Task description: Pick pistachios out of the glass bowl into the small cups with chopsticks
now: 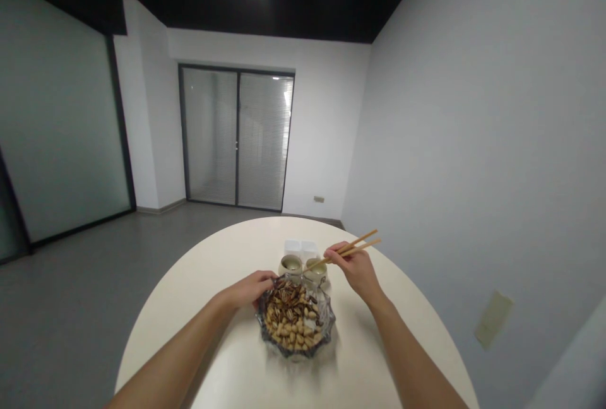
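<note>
A scalloped glass bowl [326, 327] full of shelled-looking and in-shell nuts stands on the table in front of me. Tan peanuts [296, 336] lie at its near side, and dark brown striped nuts or seeds [286, 298] are heaped toward the far left. My left hand [253, 289] is closed on the bowl's left rim, its fingertips partly hidden. In my right hand [353, 265] is a pair of wooden chopsticks [363, 242], slanting down leftward. Their tips are over the right cup [318, 276]; whether anything is between them I cannot tell. Beside it stands the left cup [290, 264].
Two small white square dishes [301, 247] sit just behind the cups. Everything rests on a round cream table [227, 346]. A white wall [473, 144] runs close along the right, and a glazed double door [237, 137] is in the far wall.
</note>
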A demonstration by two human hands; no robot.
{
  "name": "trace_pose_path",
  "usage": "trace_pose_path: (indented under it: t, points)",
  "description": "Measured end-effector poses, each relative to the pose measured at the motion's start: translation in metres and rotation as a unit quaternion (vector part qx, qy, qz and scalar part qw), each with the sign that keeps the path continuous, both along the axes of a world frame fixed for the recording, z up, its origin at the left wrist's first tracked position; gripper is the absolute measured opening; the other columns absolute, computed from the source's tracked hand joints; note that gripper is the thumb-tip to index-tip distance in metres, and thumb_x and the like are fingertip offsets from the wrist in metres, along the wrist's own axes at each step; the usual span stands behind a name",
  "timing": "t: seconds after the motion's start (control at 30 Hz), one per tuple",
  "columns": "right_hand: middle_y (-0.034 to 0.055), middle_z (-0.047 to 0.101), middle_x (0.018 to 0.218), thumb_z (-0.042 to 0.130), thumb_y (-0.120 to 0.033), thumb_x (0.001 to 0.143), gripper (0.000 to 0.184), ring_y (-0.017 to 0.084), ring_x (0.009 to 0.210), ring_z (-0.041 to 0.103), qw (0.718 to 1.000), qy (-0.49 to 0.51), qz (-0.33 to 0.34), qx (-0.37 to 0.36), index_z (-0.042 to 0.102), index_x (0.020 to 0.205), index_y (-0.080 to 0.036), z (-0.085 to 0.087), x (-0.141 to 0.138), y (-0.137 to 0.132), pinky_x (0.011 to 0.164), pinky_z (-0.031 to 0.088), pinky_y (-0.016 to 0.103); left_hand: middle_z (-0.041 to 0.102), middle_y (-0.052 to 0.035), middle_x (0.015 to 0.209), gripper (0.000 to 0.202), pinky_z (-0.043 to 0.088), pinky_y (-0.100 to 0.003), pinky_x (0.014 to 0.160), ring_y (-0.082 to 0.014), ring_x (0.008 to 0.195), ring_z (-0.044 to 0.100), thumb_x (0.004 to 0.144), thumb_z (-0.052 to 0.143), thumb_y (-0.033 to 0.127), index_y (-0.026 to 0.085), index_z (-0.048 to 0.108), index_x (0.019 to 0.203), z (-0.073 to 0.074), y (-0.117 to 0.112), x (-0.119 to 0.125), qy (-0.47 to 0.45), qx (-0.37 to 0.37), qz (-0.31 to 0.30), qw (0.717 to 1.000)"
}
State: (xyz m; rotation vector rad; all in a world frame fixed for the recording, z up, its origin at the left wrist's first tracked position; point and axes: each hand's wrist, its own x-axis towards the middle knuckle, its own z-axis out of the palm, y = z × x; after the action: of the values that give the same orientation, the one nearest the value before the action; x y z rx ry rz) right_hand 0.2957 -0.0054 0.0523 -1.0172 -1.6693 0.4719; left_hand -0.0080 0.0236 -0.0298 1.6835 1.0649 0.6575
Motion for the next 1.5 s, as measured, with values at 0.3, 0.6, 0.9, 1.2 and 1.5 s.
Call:
trace_pose_path:
  t: [0.3,0.6,0.9,1.2,1.5]
  points:
    - [0.0061,0.078,0.074,0.076,-0.059,0.087,0.040,0.023,0.067,0.077,0.994,-0.035,0.068,-0.080,0.077,0.080,-0.020,0.003,0.020,-0.035,0.065,0.064,0.032,0.066,-0.0037,0.084,0.044,0.041,-0.023,0.052,-0.0192,0.071,0.059,0.072,0.059,0.046,0.016,0.074,0.101,0.005,-0.008,0.001,0.021,0.026,0.000,0.999]
    - [0.0061,0.078,0.072,0.077,-0.061,0.087,0.042,0.024,0.068,0.077,0.989,-0.066,0.084,-0.098,0.078,0.080,-0.020,-0.015,0.017,-0.024,0.066,0.062,0.032,0.068,-0.0050,0.088,0.044,0.045,-0.025,0.056,-0.0208,0.076,0.061,0.074,0.060,0.046,0.015,0.073,0.102,0.000,-0.003,-0.001,0.019,0.027,-0.006,0.999]
    - [0.0053,0.078,0.070,0.080,-0.059,0.084,0.039,0.024,0.066,0.076,0.992,-0.058,0.072,-0.082,0.079,0.079,-0.020,-0.008,0.017,-0.028,0.065,0.061,0.032,0.066,-0.0041,0.084,0.045,0.039,-0.023,0.050,-0.0199,0.071,0.060,0.073,0.059,0.047,0.015,0.072,0.102,0.007,-0.008,0.000,0.030,0.026,-0.008,0.999]
    - [0.0055,0.079,0.071,0.079,-0.055,0.087,0.034,0.025,0.067,0.075,0.988,-0.100,0.087,-0.075,0.080,0.080,-0.021,-0.007,0.010,-0.031,0.064,0.057,0.031,0.068,-0.0051,0.086,0.043,0.043,-0.024,0.053,-0.0216,0.074,0.062,0.074,0.059,0.047,0.016,0.072,0.101,0.005,-0.006,0.001,0.023,0.021,-0.004,1.000]
    - [0.0057,0.079,0.071,0.078,-0.059,0.088,0.038,0.025,0.068,0.075,0.988,-0.102,0.085,-0.074,0.079,0.078,-0.021,-0.006,0.012,-0.032,0.064,0.057,0.032,0.068,-0.0045,0.086,0.045,0.041,-0.023,0.051,-0.0198,0.071,0.061,0.072,0.060,0.048,0.016,0.073,0.101,0.008,-0.009,0.001,0.021,0.019,-0.002,1.000]
